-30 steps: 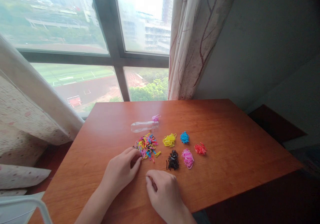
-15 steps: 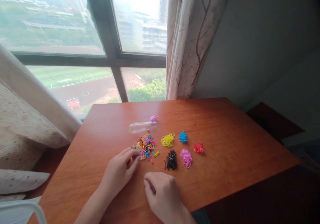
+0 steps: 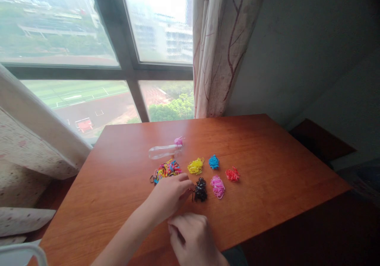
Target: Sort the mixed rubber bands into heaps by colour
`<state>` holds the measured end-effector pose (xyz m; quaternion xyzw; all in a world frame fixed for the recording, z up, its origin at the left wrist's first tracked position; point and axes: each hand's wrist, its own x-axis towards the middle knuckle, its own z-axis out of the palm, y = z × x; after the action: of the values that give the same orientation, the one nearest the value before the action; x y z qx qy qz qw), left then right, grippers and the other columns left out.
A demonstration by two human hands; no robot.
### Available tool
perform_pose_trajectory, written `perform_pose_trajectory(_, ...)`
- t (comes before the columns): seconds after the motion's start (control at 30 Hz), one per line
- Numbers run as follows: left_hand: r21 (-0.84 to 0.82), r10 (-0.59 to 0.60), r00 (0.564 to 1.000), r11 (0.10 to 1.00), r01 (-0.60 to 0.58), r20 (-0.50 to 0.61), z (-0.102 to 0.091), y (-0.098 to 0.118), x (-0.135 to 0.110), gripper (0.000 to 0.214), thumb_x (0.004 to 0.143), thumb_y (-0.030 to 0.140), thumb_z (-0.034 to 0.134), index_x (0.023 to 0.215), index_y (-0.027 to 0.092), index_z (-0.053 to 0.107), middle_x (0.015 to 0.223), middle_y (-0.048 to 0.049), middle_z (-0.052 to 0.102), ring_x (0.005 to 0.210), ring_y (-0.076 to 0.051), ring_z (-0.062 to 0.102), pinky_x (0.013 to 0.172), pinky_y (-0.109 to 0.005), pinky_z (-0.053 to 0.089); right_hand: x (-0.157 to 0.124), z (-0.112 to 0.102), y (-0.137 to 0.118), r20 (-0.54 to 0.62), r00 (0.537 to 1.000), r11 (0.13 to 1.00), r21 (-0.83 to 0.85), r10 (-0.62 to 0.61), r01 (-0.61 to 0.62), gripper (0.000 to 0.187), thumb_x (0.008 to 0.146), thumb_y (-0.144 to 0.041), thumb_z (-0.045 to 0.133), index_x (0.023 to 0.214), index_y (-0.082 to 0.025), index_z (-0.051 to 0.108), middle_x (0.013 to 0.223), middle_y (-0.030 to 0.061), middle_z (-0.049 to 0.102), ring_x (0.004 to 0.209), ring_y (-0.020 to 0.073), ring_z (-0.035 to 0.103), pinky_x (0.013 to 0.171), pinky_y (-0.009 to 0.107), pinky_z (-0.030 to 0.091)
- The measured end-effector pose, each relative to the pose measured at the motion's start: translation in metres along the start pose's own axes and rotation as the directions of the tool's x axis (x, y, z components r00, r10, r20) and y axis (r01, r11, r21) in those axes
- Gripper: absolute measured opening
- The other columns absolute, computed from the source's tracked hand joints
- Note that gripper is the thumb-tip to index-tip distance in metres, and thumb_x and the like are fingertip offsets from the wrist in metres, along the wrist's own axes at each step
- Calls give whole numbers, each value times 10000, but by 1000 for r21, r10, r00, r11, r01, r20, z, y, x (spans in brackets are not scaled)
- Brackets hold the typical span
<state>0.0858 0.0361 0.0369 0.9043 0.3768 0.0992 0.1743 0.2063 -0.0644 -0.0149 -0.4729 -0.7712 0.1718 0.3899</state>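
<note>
A mixed heap of small coloured elastic bands (image 3: pixel 164 170) lies on the wooden table (image 3: pixel 267 187). To its right are sorted little piles: yellow (image 3: pixel 195 166), blue (image 3: pixel 213 162), red (image 3: pixel 232 174), pink (image 3: pixel 217 186) and black (image 3: pixel 201 189). My left hand (image 3: pixel 170 196) reaches across in front of the mixed heap, its fingertips pinched together right at the black pile; what they hold is too small to make out. My right hand (image 3: pixel 192 238) rests curled on the table near the front edge, fingers folded in.
A clear plastic bottle with a pink cap (image 3: pixel 164 150) lies on its side behind the heap. A curtain (image 3: pixel 219 48) and window stand beyond the table's far edge. A dark ledge (image 3: pixel 320 141) is to the right, a white chair back (image 3: pixel 18 252) at lower left.
My left hand has moved right from the near edge of the mixed heap to the black pile, its fingers now pinched. My right hand has stayed put. The view has shifted slightly.
</note>
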Motion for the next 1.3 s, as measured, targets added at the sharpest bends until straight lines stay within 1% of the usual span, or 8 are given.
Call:
perform_pose_trajectory(0.33, 29, -2, 997, 1000, 0, 82, 3, -1, 5, 224, 905, 145, 508, 911, 237, 711, 880, -36, 677, 758, -166, 671, 646, -229, 456, 2, -3, -2, 14, 1000, 1000, 18, 21, -21, 204, 895, -158, 423, 817, -225, 599, 681, 1, 661, 620, 152, 628, 601, 249, 347)
perform_pose_trajectory(0.47, 32, -34, 999, 999, 33, 42, 4, -1, 4, 246, 887, 124, 503, 974, 242, 700, 946, -41, 688, 779, -172, 678, 657, -237, 468, 2, -3, -2, 27, 999, 1000, 5, 20, -20, 203, 895, -153, 423, 813, -223, 595, 679, 3, 656, 621, 152, 626, 605, 243, 355)
perform_pose_trajectory(0.6, 12, -96, 994, 995, 97, -59, -2, -11, -8, 206, 915, 193, 483, 948, 238, 682, 973, -48, 698, 797, -184, 680, 657, -248, 473, 2, -3, -2, 54, 998, 999, -34, 27, -26, 173, 879, -139, 448, 811, -226, 580, 676, -7, 646, 621, 146, 622, 614, 229, 368)
perform_pose_trajectory(0.7, -61, -179, 970, 983, 171, -162, -9, -24, -25, 200, 929, 236, 473, 964, 238, 670, 1006, -44, 705, 821, -168, 676, 687, -236, 474, 4, -4, -2, 66, 996, 998, -47, 55, -52, 166, 867, -128, 454, 804, -228, 569, 681, -11, 644, 631, 145, 622, 619, 227, 370)
perform_pose_trajectory(0.8, -125, -295, 921, 954, 272, -254, -11, -36, -45, 195, 925, 287, 495, 938, 229, 680, 873, -18, 700, 666, -134, 616, 621, -225, 445, 7, -3, -3, 80, 992, 992, -81, 98, -92, 168, 857, -119, 456, 779, -231, 554, 670, -16, 636, 629, 146, 621, 607, 231, 360)
perform_pose_trajectory(0.9, -193, -384, 870, 921, 338, -311, -4, -43, -62, 224, 919, 339, 509, 880, 213, 691, 690, 12, 648, 541, -122, 523, 547, -226, 406, 10, -1, -4, 86, 987, 984, -130, 134, -122, 162, 862, -113, 468, 807, -235, 560, 696, -18, 651, 642, 150, 633, 605, 237, 361)
perform_pose_trajectory(1.03, -329, -462, 811, 876, 353, -359, 8, -44, -70, 231, 905, 342, 520, 853, 196, 692, 685, 9, 672, 554, -122, 546, 550, -222, 428, 19, 2, -5, 67, 981, 959, -232, 183, -163, 143, 876, -103, 514, 858, -232, 574, 734, -7, 673, 667, 162, 654, 610, 238, 374)
perform_pose_trajectory(1.3, -345, -445, 823, 879, 328, -352, 11, -42, -67, 210, 899, 321, 532, 842, 204, 697, 698, 6, 678, 580, -128, 559, 573, -229, 437, 59, 4, -8, 40, 952, 844, -476, 303, -249, 90, 896, -151, 613, 846, -226, 612, 739, 37, 696, 671, 205, 677, 556, 257, 374)
